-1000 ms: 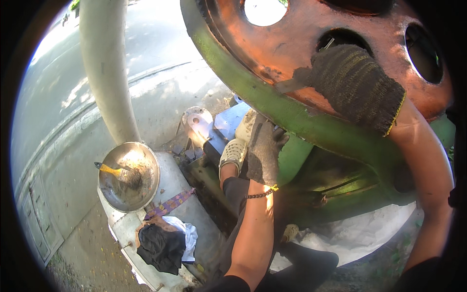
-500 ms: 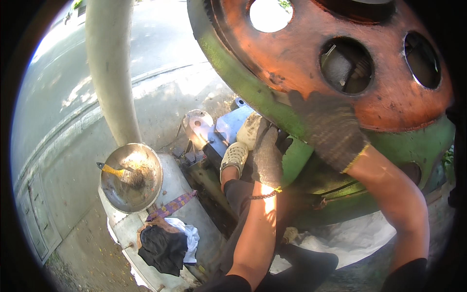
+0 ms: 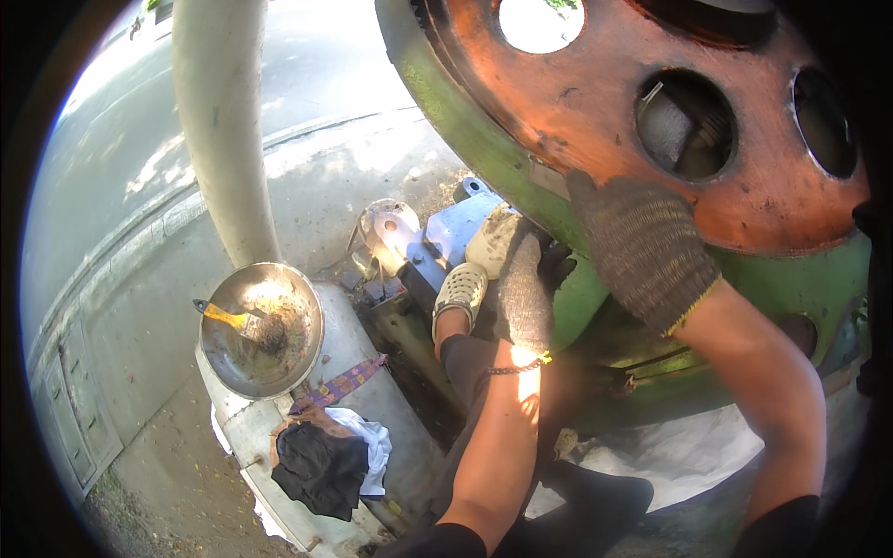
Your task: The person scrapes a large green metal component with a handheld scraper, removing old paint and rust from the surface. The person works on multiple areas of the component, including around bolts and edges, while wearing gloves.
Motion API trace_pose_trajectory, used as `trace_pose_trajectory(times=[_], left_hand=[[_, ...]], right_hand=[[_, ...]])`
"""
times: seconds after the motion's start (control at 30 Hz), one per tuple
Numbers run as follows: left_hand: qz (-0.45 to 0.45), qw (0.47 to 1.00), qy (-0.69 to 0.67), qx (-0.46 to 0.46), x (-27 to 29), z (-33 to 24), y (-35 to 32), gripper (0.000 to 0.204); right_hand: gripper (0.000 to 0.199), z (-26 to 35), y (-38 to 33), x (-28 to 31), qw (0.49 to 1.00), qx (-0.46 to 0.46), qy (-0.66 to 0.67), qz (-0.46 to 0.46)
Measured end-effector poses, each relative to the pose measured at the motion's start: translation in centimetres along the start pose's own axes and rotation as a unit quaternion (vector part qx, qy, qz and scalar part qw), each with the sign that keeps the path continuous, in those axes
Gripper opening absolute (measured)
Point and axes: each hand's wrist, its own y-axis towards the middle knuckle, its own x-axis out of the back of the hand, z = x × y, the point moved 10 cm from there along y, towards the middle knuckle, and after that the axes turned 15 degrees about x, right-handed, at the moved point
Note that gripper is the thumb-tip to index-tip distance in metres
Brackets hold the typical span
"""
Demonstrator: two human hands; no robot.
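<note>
A large round metal part, orange on its face point(image 3: 595, 102) with several round holes and green along its rim point(image 3: 465, 116), fills the upper right. My right hand point(image 3: 651, 251), in a dark knitted glove, is against the seam between orange and green. It is closed, and a small pale flat piece point(image 3: 547, 175) sticks out at its fingertips, touching the rim. My left hand point(image 3: 526, 293), gloved too, is lower down beside the green edge. Its fingers are wrapped round a pale, dirt-smeared, rounded thing point(image 3: 493, 242) whose kind I cannot make out.
A metal bowl point(image 3: 219, 349) with a yellow-handled brush point(image 3: 223, 316) in it rests on a grey metal casing point(image 3: 349, 325) at left. Black cloth point(image 3: 321, 465), white cloth point(image 3: 374, 451) and a patterned strip point(image 3: 339, 386) lie there. A pale pole point(image 3: 223, 130) rises behind; blue metal parts point(image 3: 456, 228) are near my shoe point(image 3: 462, 288).
The whole view has shifted, so most things appear slightly farther right. My right hand and the flat piece have moved a little along the seam. My left hand keeps its grip.
</note>
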Motion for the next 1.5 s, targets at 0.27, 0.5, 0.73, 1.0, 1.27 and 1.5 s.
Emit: trace_pose_trajectory(times=[0.27, 0.5, 0.73, 1.0, 1.27, 1.5], left_hand=[[-0.341, 0.731, 0.560, -0.190, -5.4, 2.9, -1.1, 0.057], [-0.265, 0.755, 0.580, -0.156, -7.1, 5.0, 0.5, 0.062], [-0.336, 0.758, 0.546, -0.121, -4.5, 5.4, 1.0, 0.064], [-0.209, 0.697, 0.674, -0.126, -1.8, 3.8, 2.5, 0.065], [-0.266, 0.736, 0.615, -0.097, -4.7, 5.4, 2.1, 0.066], [-0.314, 0.690, 0.647, -0.080, -4.2, 4.9, 0.9, 0.066]], right_hand=[[0.047, -0.1, -0.4, 0.6, 0.995, 0.029, -0.096, 0.016], [0.065, -1.0, -0.7, 1.4, 0.992, 0.039, -0.118, 0.002], [0.073, -2.0, -0.7, -0.3, 0.988, 0.009, -0.115, 0.107], [0.068, -2.6, 0.3, -1.0, 0.995, -0.002, -0.073, 0.066], [0.053, 0.0, 2.9, 1.6, 1.000, -0.001, -0.004, 0.011], [0.045, -0.6, 4.8, 0.1, 0.998, -0.008, 0.037, 0.048]])
